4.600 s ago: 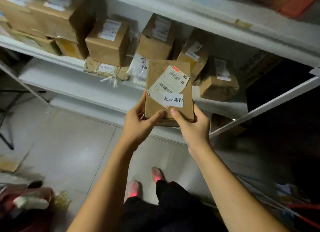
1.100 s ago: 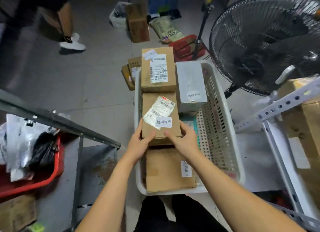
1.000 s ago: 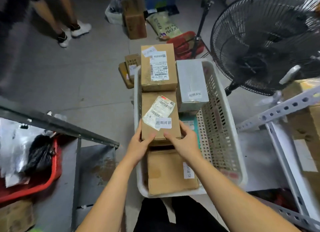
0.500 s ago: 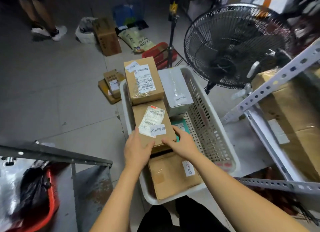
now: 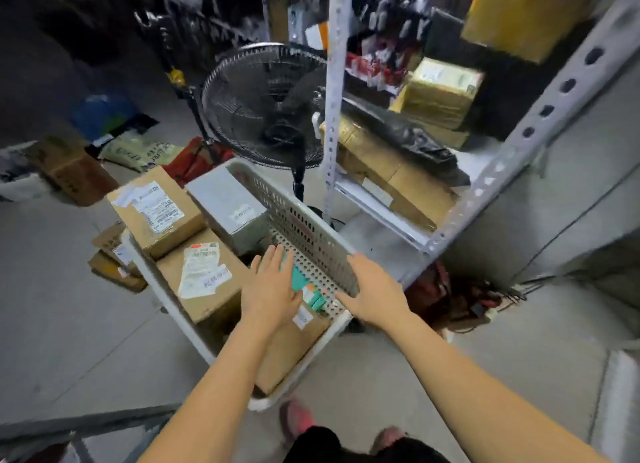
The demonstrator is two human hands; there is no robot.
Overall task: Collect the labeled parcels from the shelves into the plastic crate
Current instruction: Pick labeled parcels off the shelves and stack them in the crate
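The white plastic crate [image 5: 304, 227] stands on the floor in front of me with several parcels in it. The brown labeled parcel [image 5: 204, 279] lies in its middle, free of both hands. Behind it sit another labeled brown box [image 5: 156, 209] and a grey box [image 5: 225, 203]. A flat brown box [image 5: 291, 345] fills the near end, and a teal packet [image 5: 304, 286] lies by the perforated wall. My left hand [image 5: 268, 289] hovers open over the crate. My right hand [image 5: 374, 293] is open above the crate's right rim. Neither hand holds anything.
A black standing fan [image 5: 266, 106] is just behind the crate. A grey metal shelf rack [image 5: 540, 123] on the right holds brown boxes [image 5: 440, 92] and a black bag [image 5: 405, 137]. Cartons [image 5: 72, 171] and sacks [image 5: 138, 151] lie on the floor at left. My feet [image 5: 298, 417] are below the crate.
Both hands carried the labeled parcel from the shelf to the crate, set it down in the middle and let go. They have lifted off and shifted right; the view swung toward the rack.
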